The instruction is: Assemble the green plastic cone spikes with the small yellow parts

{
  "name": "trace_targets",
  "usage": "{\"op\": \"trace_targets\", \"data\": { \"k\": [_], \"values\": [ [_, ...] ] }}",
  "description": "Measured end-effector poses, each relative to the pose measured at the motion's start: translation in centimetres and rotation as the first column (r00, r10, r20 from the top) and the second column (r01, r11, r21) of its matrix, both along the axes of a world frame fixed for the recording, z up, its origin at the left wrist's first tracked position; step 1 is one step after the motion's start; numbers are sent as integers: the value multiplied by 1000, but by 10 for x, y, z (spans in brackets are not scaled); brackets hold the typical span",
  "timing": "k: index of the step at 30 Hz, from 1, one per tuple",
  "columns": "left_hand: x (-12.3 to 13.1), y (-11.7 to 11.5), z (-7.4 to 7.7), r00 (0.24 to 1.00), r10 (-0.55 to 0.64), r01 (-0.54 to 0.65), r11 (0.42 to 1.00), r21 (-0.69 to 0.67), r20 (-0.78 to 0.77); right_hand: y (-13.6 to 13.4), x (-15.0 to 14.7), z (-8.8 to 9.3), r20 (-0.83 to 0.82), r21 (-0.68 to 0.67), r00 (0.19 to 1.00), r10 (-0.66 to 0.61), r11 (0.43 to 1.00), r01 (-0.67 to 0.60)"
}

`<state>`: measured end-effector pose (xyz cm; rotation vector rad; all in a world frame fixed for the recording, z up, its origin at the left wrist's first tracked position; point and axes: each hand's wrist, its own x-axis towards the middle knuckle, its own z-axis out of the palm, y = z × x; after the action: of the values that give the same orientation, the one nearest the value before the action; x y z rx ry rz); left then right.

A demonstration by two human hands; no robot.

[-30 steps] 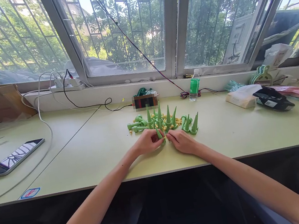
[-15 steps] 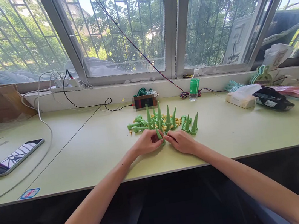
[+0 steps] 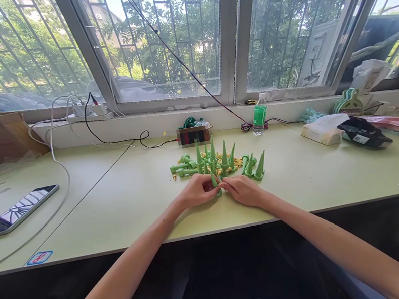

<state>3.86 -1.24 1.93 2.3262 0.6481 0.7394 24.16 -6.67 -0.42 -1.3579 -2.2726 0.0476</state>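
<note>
My left hand (image 3: 197,190) is closed around a green cone-shaped piece (image 3: 215,182), its pointed tip upward, near the front of the table. Pressed close on its right side, my right hand (image 3: 242,189) has its fingers pinched together; what they hold is too small and hidden to name. Just beyond both hands lies a pile of green spikes, some upright like the tall green spike (image 3: 224,158), others lying flat, with small yellow pieces (image 3: 239,162) among them. A few green spikes (image 3: 260,166) stand to the right of the pile.
On the table (image 3: 342,176) are a phone (image 3: 16,211) with a white cable at left, a water bottle (image 3: 258,115) behind the pile, and a tissue pack (image 3: 322,130) beside a black pouch (image 3: 364,132) at right. A dark box (image 3: 193,135) sits at the back.
The green piece in my left hand is slightly lower and further right. Both hands have otherwise barely moved.
</note>
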Motion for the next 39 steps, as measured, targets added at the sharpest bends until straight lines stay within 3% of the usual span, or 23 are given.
{"op": "trace_targets", "data": {
  "k": [19, 34, 39],
  "values": [
    [2, 3, -4, 1000, 25, -25, 999, -30, 6, 2, 0, -3, -136, 64, 987, -87, 993, 97],
    [4, 1, -5, 1000, -3, 2, 1000, 26, 8, 3, -2, -4, -73, 66, 993, -87, 994, 92],
    [5, 0, -5, 1000, 12, -12, 1000, 4, 11, 2, -1, -3, -152, 61, 984, -95, 993, 105]
  ]
}}
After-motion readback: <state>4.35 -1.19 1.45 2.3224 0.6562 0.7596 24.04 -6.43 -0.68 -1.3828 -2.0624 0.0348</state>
